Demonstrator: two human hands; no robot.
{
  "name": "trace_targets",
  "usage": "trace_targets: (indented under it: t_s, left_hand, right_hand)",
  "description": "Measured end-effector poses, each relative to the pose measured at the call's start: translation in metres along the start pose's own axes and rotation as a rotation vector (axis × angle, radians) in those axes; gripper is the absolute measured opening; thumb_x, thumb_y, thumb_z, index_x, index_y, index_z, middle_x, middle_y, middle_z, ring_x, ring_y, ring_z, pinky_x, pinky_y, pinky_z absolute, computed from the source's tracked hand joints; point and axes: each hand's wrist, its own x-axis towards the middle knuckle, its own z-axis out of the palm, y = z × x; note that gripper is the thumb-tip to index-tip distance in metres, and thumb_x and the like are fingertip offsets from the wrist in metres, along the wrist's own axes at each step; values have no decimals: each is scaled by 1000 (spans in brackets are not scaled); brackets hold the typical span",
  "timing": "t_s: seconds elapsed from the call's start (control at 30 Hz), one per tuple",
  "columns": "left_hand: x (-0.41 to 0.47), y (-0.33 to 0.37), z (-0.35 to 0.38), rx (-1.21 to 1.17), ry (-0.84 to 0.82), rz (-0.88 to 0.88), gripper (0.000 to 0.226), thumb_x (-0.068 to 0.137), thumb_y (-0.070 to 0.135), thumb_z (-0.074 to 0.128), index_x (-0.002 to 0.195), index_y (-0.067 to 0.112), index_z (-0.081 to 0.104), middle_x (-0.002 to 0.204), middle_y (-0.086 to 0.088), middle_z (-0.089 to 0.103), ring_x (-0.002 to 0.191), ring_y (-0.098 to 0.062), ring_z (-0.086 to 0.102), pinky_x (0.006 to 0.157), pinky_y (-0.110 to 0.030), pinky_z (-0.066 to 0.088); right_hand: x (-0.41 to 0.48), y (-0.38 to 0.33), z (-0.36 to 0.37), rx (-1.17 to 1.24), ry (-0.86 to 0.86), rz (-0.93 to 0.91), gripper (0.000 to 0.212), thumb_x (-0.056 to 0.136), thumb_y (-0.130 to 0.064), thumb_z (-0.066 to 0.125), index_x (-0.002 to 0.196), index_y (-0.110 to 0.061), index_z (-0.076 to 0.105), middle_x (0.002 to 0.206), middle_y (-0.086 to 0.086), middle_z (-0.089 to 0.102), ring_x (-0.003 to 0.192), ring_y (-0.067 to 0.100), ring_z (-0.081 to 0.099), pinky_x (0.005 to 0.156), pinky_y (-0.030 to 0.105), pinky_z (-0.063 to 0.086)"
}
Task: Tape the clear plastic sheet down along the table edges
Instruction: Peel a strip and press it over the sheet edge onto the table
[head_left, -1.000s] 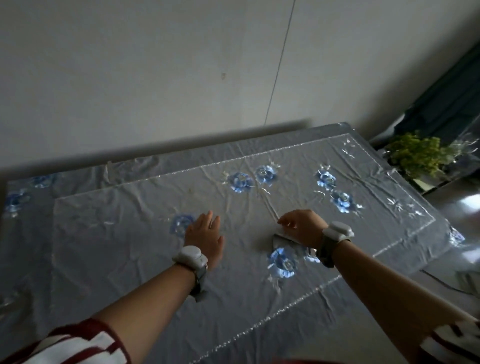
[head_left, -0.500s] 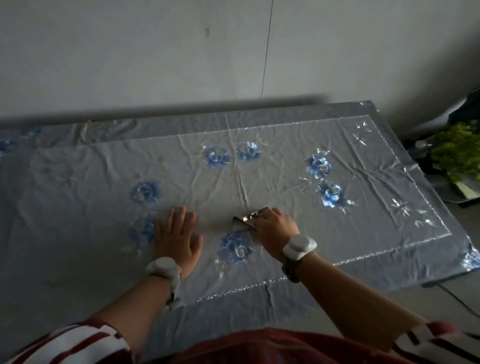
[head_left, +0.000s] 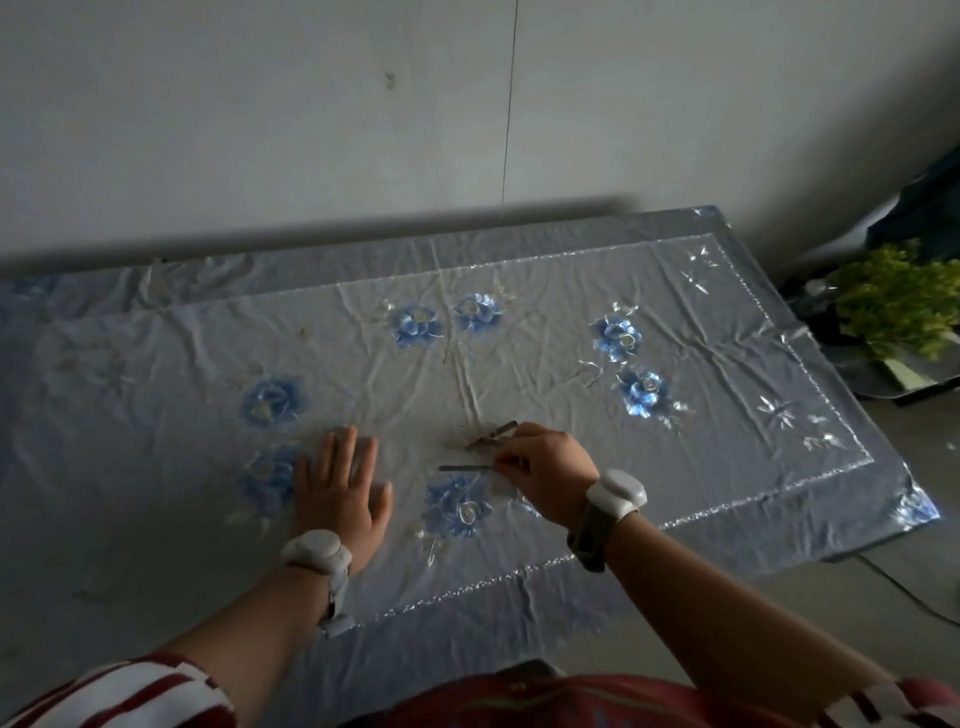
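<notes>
A wrinkled, glossy sheet with blue flower prints and a silvery border (head_left: 701, 415) covers the table. My left hand (head_left: 340, 483) lies flat on it, fingers spread, beside a blue flower. My right hand (head_left: 545, 473) is curled just right of it, above another blue flower. Its fingertips pinch a small thin grey strip-like item (head_left: 462, 468). A second shiny edge of the item (head_left: 491, 435) sticks out above the fingers. I cannot tell whether the item is tape or folded plastic.
The table's far edge runs along a pale wall (head_left: 363, 130). A green plant on a dark tray (head_left: 893, 306) sits on the floor past the right end. A thin cable (head_left: 904, 592) lies on the floor by the near right corner.
My head has turned left and down, so the table sits more centred. More of the thin item now shows beyond my right fingers. My left hand stays flat in place.
</notes>
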Motion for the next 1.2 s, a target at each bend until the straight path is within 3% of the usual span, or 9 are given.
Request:
trace_targets:
  t_s: [0.13,0.23,0.33,0.43,0.5,0.77,0.97,1.1,1.2]
  left_hand:
    - [6,18,-15,-188,21,-109,44,81,27,50,117,4,60,131,-22,54,120,-40,50,102,-53,33]
    - [13,56,-40,-715,-10,-233,25,90,23,50,95,4,66,92,-19,70,79,-29,67,76,-35,52]
    - [18,93,-65,-1307,-461,-317,28,96,27,43,93,6,61,64,-13,66,36,-11,55,36,-16,40]
    - [13,116,-86,-1550,-1049,-308,26,82,31,52,81,14,72,56,1,64,45,-8,48,42,-17,30]
    - [12,129,-93,-1602,-1142,-216,27,75,30,54,79,14,76,61,3,63,56,-9,46,48,-18,31]
    - [17,194,-92,-1585,-1036,6,13,76,14,63,80,6,73,58,-2,58,47,-9,47,43,-18,36]
    - [4,307,-54,-1104,-879,-4,17,88,1,48,88,11,63,68,-2,72,49,-9,59,45,-17,37]
    - [-5,364,-29,-801,-692,47,8,80,8,61,77,10,68,70,-7,72,51,-9,61,46,-15,42]
    - [-26,390,-8,-579,-561,20,14,80,21,64,75,11,74,73,-10,73,67,-18,65,69,-25,49]
  right_hand:
    - [-14,-14,-22,145,135,-15,6,79,-16,71,82,-12,74,83,-9,59,65,-2,50,66,7,37]
    - [-26,-18,-29,192,277,12,5,79,-17,72,82,-15,74,82,-9,61,62,-4,50,65,3,38]
    - [-38,-17,-32,235,473,31,3,78,-19,72,80,-17,74,79,-6,63,60,3,53,61,10,41]
    - [-51,-7,-36,272,606,51,4,77,-16,74,81,-17,75,79,-5,64,62,3,55,59,17,47]
    - [-58,2,-43,349,643,56,6,77,-17,73,83,-17,75,79,-8,64,60,5,58,57,24,52]
    - [-75,55,-79,531,572,54,6,79,-13,71,84,-14,74,75,-7,65,54,4,63,53,9,45]
    - [-106,155,-123,592,231,275,13,87,-17,62,91,-19,74,79,-14,70,66,-11,60,60,9,47]
    - [-119,215,-145,470,-5,341,17,86,-21,63,100,-17,72,83,-6,72,59,-10,59,56,3,43]
    - [-120,239,-151,295,-299,350,15,85,-24,64,95,-17,73,89,2,73,57,0,57,62,15,50]
